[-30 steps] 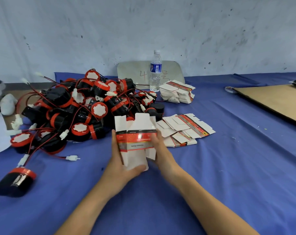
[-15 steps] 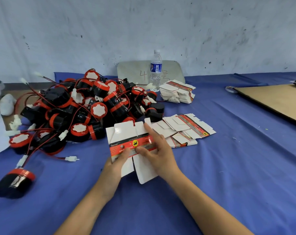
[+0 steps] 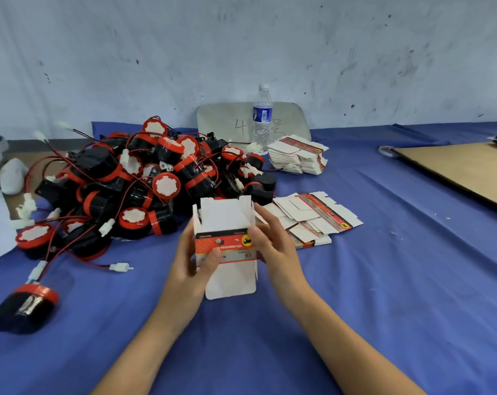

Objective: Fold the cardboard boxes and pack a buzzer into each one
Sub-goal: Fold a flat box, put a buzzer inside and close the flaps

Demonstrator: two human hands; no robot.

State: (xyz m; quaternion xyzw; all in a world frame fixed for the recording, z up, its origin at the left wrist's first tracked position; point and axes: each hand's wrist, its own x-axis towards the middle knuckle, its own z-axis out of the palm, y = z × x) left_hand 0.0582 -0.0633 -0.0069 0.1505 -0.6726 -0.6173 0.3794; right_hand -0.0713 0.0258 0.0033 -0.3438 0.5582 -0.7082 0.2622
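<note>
Above the blue cloth (image 3: 384, 295), at the middle of the view, both hands hold one box (image 3: 233, 243) off the surface. It is white card with a red and orange printed band across its middle and a yellow mark at the right end of the band; the print is upside down. The box stands upright and is opened to a square tube. Its top flaps stand up, and one rounded white flap hangs down below the band. The left hand (image 3: 184, 266) grips the left side, with the thumb pressed on the front of the band and the fingers behind. The right hand (image 3: 275, 249) holds the right side with curled fingers, the fingertips on the right edge of the band.

Half a second ago the same box was flat and tilted, with the right fingers spread over it — now it is opened and turned upright. The other things lie as before.

Just behind the box and to its left is the pile of buzzers (image 3: 144, 181), black with red rings and red wires. Just right of the right hand lie flat boxes (image 3: 315, 218). A second stack (image 3: 298, 158) is further back, beside a bottle (image 3: 262, 118). One buzzer (image 3: 25, 306) lies apart at the left edge. A brown board (image 3: 463, 169) covers the far right corner. Bare cloth lies near the person and to the right — also between the flat boxes and the board.
</note>
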